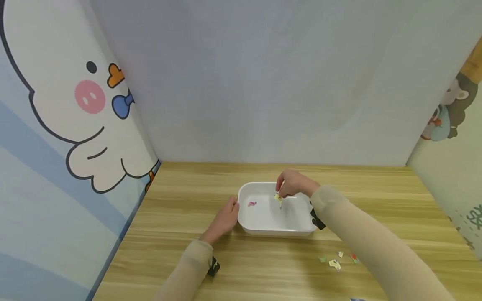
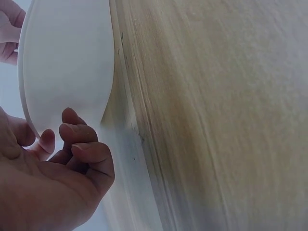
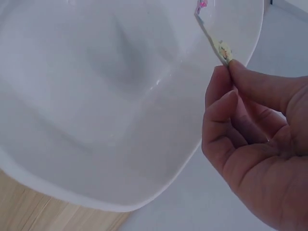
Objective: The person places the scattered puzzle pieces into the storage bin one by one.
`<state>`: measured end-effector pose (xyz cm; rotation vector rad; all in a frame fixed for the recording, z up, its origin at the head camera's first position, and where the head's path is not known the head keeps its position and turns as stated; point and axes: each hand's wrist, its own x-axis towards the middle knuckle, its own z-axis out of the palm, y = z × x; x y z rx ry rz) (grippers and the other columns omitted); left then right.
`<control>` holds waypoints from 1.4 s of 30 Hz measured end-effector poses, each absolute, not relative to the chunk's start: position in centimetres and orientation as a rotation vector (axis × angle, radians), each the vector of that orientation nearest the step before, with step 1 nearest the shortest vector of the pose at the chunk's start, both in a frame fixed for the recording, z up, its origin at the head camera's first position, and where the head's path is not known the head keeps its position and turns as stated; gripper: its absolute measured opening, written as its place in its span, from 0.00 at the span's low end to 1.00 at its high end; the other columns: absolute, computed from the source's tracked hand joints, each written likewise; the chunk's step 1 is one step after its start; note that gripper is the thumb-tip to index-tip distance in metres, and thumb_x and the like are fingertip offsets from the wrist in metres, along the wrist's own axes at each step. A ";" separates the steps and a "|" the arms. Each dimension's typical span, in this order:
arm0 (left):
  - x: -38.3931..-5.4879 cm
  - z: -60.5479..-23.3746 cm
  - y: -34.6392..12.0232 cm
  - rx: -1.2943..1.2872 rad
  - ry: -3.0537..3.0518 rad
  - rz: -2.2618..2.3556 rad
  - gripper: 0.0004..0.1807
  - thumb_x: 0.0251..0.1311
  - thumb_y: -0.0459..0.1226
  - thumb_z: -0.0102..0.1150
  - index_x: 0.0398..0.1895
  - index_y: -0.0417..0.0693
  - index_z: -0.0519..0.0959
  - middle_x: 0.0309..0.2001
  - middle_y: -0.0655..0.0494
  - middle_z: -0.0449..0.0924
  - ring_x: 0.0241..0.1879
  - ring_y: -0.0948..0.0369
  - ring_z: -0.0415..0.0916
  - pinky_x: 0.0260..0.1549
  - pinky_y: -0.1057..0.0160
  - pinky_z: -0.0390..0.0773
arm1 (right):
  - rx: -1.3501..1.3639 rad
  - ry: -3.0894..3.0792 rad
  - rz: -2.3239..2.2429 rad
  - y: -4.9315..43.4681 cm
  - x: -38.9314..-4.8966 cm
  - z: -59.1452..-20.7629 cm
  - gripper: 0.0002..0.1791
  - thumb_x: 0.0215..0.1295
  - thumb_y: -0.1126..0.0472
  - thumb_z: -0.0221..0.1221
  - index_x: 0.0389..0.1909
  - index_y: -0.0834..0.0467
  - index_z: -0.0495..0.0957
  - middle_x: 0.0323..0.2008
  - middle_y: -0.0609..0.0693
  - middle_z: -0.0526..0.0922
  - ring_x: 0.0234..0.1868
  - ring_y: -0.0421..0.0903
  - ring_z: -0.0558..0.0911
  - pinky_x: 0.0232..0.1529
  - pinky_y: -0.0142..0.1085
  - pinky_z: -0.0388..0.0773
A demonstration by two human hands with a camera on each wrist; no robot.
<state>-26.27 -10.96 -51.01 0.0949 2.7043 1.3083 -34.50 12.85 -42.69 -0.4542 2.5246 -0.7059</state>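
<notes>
The right hand (image 1: 295, 183) pinches a yellow scrap (image 3: 224, 49) over the white tray (image 1: 276, 230). The left hand (image 1: 227, 215) grips the tray at nine o'clock. This looks like putting-in; next, the pinch should loosen.

head: above, facing forward-down | wrists: close | shared: white tray (image 1: 260, 219)

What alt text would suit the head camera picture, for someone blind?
A person's right hand pinches a small yellowish piece over a white tray, which the left hand holds by its edge. A pinkish piece lies inside; more pieces lie on the wooden table.
</notes>
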 end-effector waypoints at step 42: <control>-26.5 -50.9 -11.4 0.111 2.666 1.302 0.10 0.72 0.41 0.34 0.38 0.47 0.64 0.27 0.52 0.68 0.25 0.58 0.65 0.22 0.64 0.67 | -0.507 2.719 -0.494 7.3 -34.3 -45.1 0.07 0.44 0.74 0.62 0.17 0.59 0.80 0.16 0.46 0.79 0.20 0.42 0.75 0.22 0.30 0.71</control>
